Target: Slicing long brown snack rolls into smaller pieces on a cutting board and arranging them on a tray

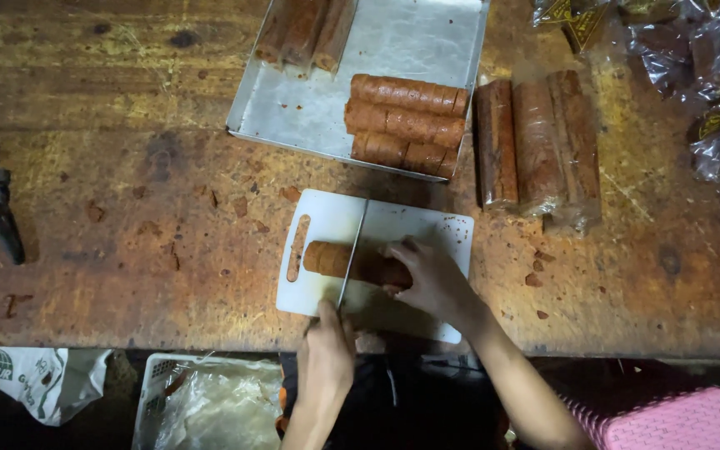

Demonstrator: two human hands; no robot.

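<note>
Landmark: the white cutting board (410,229) is lying on the worn wooden table (110,208); every place below is being given relative to it.
Left hand (325,354): it is sitting at the board's near edge, its grip closed around the handle of a knife (353,250).
Knife: the blade is running from the near edge toward the far edge, crossing the roll at a right angle.
Roll (339,260): 1 brown cylinder is lying at the board's middle, long axis left to right, directly ahead of the left hand.
Right hand (427,275): it is resting on the board's right half, fingers curled and pressing down on the roll's right end; it is the nearer hand to the roll.
Thin strip (297,247): it is lying by the board's left edge, apart from the roll.
Metal tray (310,112): just beyond the board, it is carrying 3 more brown rolls (406,125).
Wrapped rolls (537,146): they are lying beyond the board to the right, in clear film.
Plastic basket (160,392): it is sitting nearer than the board, below the table edge.
</note>
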